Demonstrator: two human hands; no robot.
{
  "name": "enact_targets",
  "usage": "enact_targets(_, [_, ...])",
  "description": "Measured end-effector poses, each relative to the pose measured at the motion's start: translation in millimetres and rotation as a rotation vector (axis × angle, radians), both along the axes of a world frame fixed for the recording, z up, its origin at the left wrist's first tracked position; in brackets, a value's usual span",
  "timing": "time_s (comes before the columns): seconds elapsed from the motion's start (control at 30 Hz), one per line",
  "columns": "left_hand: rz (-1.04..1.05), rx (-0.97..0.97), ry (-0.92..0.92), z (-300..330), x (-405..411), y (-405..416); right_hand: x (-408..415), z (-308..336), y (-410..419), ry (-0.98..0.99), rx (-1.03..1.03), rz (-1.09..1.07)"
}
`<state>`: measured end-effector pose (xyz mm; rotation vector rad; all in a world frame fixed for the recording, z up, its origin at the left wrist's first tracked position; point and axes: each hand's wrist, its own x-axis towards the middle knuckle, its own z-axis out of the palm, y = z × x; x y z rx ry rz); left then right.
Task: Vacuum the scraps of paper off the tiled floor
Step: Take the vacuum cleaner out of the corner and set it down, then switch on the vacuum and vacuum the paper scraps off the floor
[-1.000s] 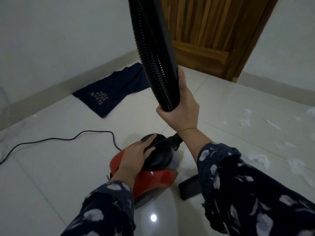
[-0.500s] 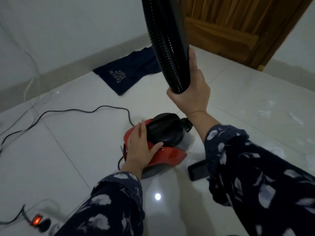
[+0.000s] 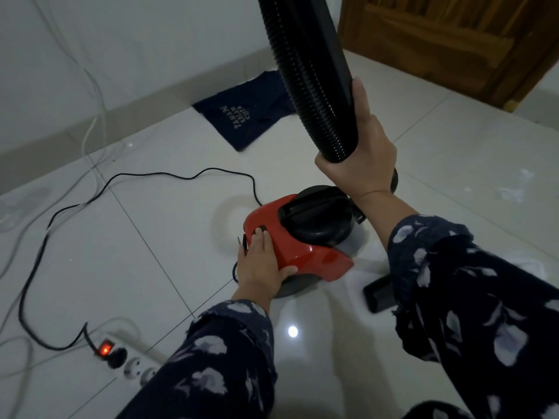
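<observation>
1. Dim, cool indoor light fills the room; colours read grey and muted.
2. An overhead lamp reflects as a small white glare spot on the glossy tiled floor (image 3: 181,237).
3. A soft pale halo rings the red vacuum cleaner (image 3: 302,237).
4. Wide-angle distortion bends walls and cables at the left edge.
5. Distant paper scraps (image 3: 514,192) look smeared and soft.

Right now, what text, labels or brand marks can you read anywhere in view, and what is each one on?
"TAMAN KOTA CITY", or close to it: pale print on the dark blue cloth by the wall, seen sideways and blurred, so only the first word is fairly sure.
Red vacuum: no readable brand or label.
Power strip: only a lit red switch, no text.
</observation>
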<state>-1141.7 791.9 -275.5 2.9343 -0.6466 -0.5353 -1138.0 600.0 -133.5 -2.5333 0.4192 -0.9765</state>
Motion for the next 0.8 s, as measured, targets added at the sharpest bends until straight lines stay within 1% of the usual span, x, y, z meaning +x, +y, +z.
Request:
enact_targets(0.17, [0.005, -0.005, 0.002, 0, 1, 1, 6, -5, 1, -0.009, 0.003, 0.002])
enact_targets(0.5, [0.062, -0.061, 0.085, 9, 2, -4, 4, -3, 1, -0.011, 0.032, 0.014])
enact_targets(0.6, [0.121, -0.152, 0.14, 18, 9, -7, 0, 0, -2, -0.015, 0.046, 0.007])
enact_targets(0.67, [0.153, -0.267, 0.169, 27, 18, -12, -2, 2, -6, -0.014, 0.056, 0.0])
enact_targets(0.73, [0.142, -0.4, 0.146, 42, 26, -21, -3, 3, -8, -0.019, 0.063, 0.003])
enact_targets(0.8, [0.087, -0.481, 0.11, 59, 35, -31, -4, 3, -10, -0.038, 0.061, 0.012])
